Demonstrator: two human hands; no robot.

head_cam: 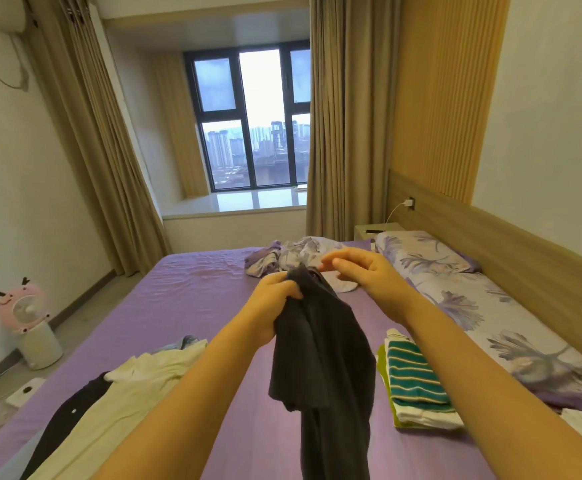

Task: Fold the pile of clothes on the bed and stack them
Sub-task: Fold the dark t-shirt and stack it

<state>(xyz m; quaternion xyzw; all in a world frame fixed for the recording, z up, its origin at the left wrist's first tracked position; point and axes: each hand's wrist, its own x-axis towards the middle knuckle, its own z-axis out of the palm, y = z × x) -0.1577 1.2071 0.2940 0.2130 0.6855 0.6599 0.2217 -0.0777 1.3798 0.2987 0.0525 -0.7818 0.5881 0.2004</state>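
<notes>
Our left hand (275, 299) grips the top of a dark navy cloth garment (320, 368), which hangs above the purple-sheeted bed (196, 296); our right hand (358, 271) hovers beside it, fingers loosely spread. Right lies a folded green-striped stack (417, 382); left, unfolded cream and black clothes (126, 393).

My left hand (272, 299) and right hand (362, 271) are bare, without rings or watch, and both forearms show no sleeves.
</notes>
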